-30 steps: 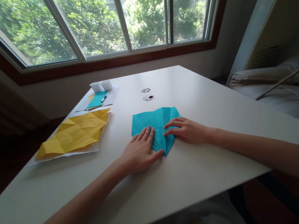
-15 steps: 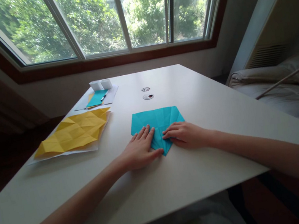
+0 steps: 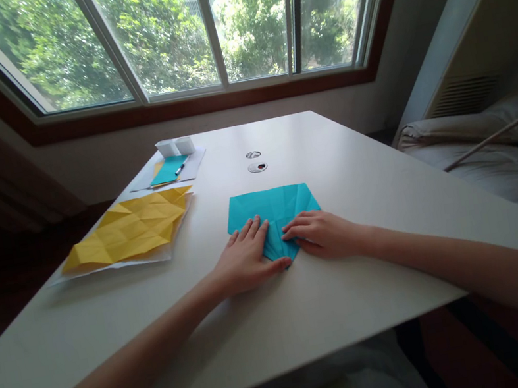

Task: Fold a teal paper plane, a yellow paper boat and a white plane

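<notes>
A folded sheet of turquoise paper (image 3: pixel 270 202) lies flat in front of me, its pointed end toward me and creases running across it. My left hand (image 3: pixel 248 259) rests on its left part, fingers stretched out over the paper and thumb across the near tip. On the right side, my right hand (image 3: pixel 321 233) lies on the paper with fingers extended and slightly bent, fingertips close to the middle crease. Neither hand grips the sheet. The near tip is partly covered by my left thumb.
The white table (image 3: pixel 360 169) carries creased yellow paper (image 3: pixel 129 227) on white sheets at left. Behind it are turquoise paper (image 3: pixel 168 170), a pen (image 3: pixel 180 168) and white boxes (image 3: pixel 175 147). Two round inserts (image 3: pixel 257 167) sit at the centre. A padded seat (image 3: pixel 472 150) stands right.
My left thumb has slid slightly to the right over the paper's near tip. My right hand and the paper look nearly unchanged.
</notes>
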### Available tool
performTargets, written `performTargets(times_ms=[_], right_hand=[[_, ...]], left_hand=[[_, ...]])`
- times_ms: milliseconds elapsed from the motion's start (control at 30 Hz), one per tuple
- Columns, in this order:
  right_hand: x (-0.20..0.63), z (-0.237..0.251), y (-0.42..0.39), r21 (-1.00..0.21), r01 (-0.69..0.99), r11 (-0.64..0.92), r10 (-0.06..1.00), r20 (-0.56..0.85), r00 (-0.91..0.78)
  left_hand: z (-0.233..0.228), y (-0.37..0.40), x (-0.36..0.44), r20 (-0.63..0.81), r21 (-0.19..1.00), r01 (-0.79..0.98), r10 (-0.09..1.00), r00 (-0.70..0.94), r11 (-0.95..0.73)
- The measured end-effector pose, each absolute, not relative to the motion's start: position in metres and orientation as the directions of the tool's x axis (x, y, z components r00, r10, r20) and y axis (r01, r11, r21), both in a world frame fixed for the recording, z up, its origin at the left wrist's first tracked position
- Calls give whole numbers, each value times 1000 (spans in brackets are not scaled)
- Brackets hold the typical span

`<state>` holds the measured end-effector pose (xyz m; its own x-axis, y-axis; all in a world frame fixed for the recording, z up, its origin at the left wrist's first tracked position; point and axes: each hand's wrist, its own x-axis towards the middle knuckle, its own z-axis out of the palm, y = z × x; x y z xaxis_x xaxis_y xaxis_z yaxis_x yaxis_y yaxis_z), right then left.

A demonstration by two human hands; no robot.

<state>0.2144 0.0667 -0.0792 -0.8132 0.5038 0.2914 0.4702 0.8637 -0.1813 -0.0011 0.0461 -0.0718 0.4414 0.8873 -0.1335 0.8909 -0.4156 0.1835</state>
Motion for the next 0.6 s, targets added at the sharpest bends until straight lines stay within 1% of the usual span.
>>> performTargets(times_ms=[67, 200, 433, 500, 600], right_hand=[[216, -78, 67, -180, 469, 865, 501, 263, -824], [220, -73, 60, -183, 478, 859, 505, 147, -851], [221, -76, 50, -298, 488, 820, 513, 5, -858], [222, -78, 54, -317, 512, 799, 532, -27, -847], [228, -80, 66, -307, 587, 749, 594, -81, -801]], left_hand=[[-70, 47, -2, -139, 188, 889, 884, 446, -418], [-70, 47, -1, -148, 177, 897, 890, 430, -404], [-72, 46, -1, -142, 158, 901, 894, 426, -404], [-71, 46, -1, -153, 153, 902, 893, 424, -403], [-69, 45, 0, -158, 150, 905, 894, 420, -399]])
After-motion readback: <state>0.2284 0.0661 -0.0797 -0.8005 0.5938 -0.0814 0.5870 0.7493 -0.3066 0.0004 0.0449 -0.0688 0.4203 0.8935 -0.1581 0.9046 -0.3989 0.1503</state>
